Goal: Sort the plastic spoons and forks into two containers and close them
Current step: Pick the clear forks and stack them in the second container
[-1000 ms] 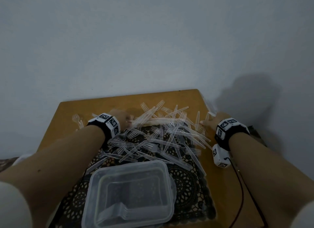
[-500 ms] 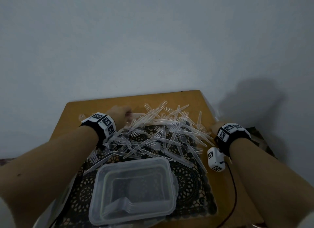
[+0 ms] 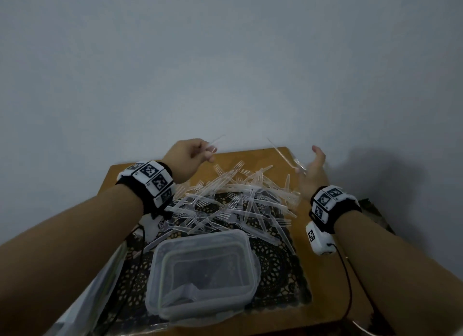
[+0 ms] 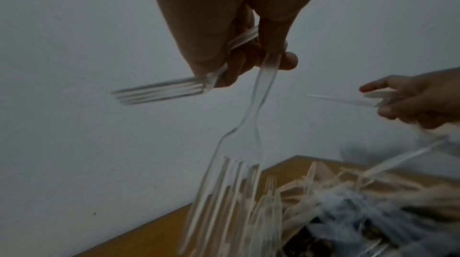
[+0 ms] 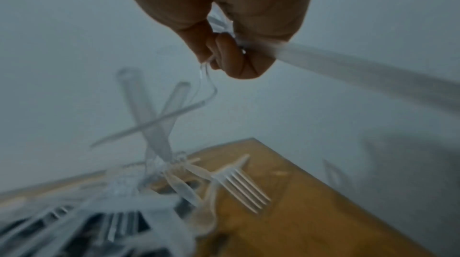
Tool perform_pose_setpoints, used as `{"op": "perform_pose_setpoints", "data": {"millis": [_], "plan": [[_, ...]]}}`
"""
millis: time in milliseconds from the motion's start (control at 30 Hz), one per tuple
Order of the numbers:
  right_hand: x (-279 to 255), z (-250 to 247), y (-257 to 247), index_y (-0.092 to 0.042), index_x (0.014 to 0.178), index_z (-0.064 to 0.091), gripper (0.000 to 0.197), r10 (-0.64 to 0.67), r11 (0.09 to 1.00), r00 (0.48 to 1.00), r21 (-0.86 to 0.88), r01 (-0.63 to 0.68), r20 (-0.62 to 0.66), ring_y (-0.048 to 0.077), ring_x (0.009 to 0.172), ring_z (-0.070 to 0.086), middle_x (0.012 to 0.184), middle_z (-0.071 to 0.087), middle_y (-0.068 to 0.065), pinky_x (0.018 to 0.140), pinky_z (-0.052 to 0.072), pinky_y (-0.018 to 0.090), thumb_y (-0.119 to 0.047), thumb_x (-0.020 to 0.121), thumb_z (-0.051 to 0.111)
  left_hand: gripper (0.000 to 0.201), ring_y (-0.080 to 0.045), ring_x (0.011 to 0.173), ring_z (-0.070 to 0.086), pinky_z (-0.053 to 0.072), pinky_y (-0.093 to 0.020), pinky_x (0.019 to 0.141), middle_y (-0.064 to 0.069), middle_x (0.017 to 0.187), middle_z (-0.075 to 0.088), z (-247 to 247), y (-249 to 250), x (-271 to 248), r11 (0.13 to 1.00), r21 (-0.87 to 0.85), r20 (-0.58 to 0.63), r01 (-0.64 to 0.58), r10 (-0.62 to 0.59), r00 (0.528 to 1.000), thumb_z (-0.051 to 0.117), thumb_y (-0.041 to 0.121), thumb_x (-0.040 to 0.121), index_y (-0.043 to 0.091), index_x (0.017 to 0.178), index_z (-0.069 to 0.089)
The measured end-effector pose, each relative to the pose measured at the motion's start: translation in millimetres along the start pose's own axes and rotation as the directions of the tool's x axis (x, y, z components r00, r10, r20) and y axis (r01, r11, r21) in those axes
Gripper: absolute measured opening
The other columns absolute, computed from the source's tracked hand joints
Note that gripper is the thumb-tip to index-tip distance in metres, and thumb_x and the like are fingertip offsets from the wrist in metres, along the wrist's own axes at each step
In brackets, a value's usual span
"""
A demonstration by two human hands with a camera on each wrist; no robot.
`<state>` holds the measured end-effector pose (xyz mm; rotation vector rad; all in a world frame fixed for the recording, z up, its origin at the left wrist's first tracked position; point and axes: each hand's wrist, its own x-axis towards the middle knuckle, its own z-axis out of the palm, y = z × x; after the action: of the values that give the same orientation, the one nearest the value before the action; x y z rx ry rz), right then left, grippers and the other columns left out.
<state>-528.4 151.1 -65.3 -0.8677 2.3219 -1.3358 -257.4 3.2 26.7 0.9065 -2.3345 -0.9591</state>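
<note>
A heap of clear plastic forks [image 3: 235, 198] lies on the far half of the table. My left hand [image 3: 208, 154] is raised above the heap's left side and pinches two forks: one [image 4: 159, 90] points sideways, the other [image 4: 239, 143] hangs tines down. At the heap's right, my right hand [image 3: 308, 165] is lifted and grips a few clear pieces [image 3: 288, 158], blurred in the right wrist view [image 5: 174, 115]. An open clear rectangular container [image 3: 248, 248] stands at the near edge with a few forks [image 3: 180, 293] in its near left corner. I cannot make out any spoons.
A black lace mat [image 3: 275, 258] covers the wooden table [image 3: 253, 158], which stands against a grey wall. A clear plastic bag [image 3: 95, 298] hangs off the near left edge. A thin cable [image 3: 348, 285] runs from my right wrist along the table's right side.
Both hands have risen from the sides of the heap, each now holding forks in the air. The heap and the container stay where they were.
</note>
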Motion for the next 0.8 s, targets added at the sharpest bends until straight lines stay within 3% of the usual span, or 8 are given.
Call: {"op": "perform_pose_setpoints", "data": {"millis": [100,167,233,400,533,667,733,800], "plan": [[-13,-5,-19,-0.02,0.151,0.017,0.063,-0.112,0.994,0.992,0.004,0.112,0.048,0.029,0.114,0.058,0.13,0.057,0.017,0.092,0.046,0.036,-0.013,0.099,0.051,0.016,0.013,0.076,0.058,0.042,-0.007,0.073,0.016,0.084,0.068,-5,22,-13,0.99,-0.137,-0.027,-0.024,0.02,0.999,0.05,0.013,0.1,0.02,0.093,0.062],[-23,-8,-29,-0.021,0.132,0.043,0.031,-0.142,0.989,0.983,-0.026,0.146,0.118,0.018,0.095,0.061,0.109,0.061,0.001,0.079,0.048,0.03,-0.024,0.101,0.045,0.019,0.011,0.062,0.053,0.04,-0.009,0.061,0.013,0.079,0.064,-9,37,-23,0.97,-0.244,-0.045,-0.013,0.002,0.999,0.043,0.013,0.103,0.019,0.096,0.06],[-36,-11,-41,-0.03,0.1,0.051,0.01,-0.174,0.984,0.975,-0.007,0.176,0.14,0.012,0.069,0.054,0.083,0.056,-0.005,0.059,0.043,0.027,-0.032,0.102,0.041,0.024,0.001,0.059,0.048,0.038,-0.014,0.054,0.012,0.075,0.06,-15,51,-35,0.931,-0.364,-0.052,0.014,-0.035,0.998,0.039,0.014,0.104,0.02,0.092,0.059],[-75,-13,-73,-0.026,0.07,0.046,0.035,-0.355,0.93,0.926,0.152,0.335,0.13,0.004,0.049,0.037,0.057,0.044,-0.014,0.05,0.036,0.022,-0.05,0.095,0.048,0.031,-0.006,0.057,0.037,0.032,-0.018,0.052,0.008,0.066,0.049,-28,79,-69,0.838,-0.545,-0.049,0.022,-0.059,0.997,0.032,0.024,0.106,0.019,0.083,0.053],[-101,-3,-98,-0.029,0.066,0.056,0.036,-0.424,0.905,0.872,0.15,0.398,0.243,0.0,0.043,0.041,0.048,0.05,-0.018,0.046,0.039,0.02,-0.06,0.085,0.058,0.033,-0.006,0.055,0.033,0.031,-0.021,0.058,0.007,0.067,0.039,-36,88,-97,0.926,-0.373,-0.137,-0.052,0.001,0.991,0.027,0.031,0.106,0.021,0.08,0.043],[-95,11,-92,-0.01,0.079,0.067,0.026,-0.289,0.899,0.862,-0.191,0.394,0.415,0.012,0.059,0.05,0.071,0.062,-0.001,0.054,0.042,0.025,-0.035,0.087,0.067,0.035,-0.001,0.059,0.035,0.035,-0.006,0.064,0.002,0.071,0.033,-53,84,-124,0.959,-0.231,-0.291,-0.166,0.095,0.952,0.021,0.03,0.107,0.017,0.078,0.035],[-89,21,-77,-0.005,0.083,0.063,0.025,-0.097,0.804,0.853,-0.465,0.371,0.513,0.019,0.071,0.053,0.089,0.065,0.011,0.065,0.045,0.028,-0.029,0.09,0.059,0.034,-0.006,0.068,0.039,0.037,-0.007,0.067,0.002,0.074,0.037,-61,77,-133,0.963,-0.228,-0.342,-0.146,0.062,0.938,0.02,0.032,0.107,0.012,0.085,0.038],[-86,33,-59,-0.008,0.093,0.063,0.021,0.047,0.656,0.863,-0.667,0.353,0.503,0.024,0.083,0.058,0.086,0.063,0.009,0.09,0.049,0.038,-0.028,0.093,0.055,0.032,-0.014,0.074,0.044,0.042,-0.012,0.07,0.0,0.078,0.041,-69,69,-139,0.959,-0.256,-0.368,-0.121,0.019,0.93,0.023,0.032,0.107,0.009,0.092,0.039]]}}
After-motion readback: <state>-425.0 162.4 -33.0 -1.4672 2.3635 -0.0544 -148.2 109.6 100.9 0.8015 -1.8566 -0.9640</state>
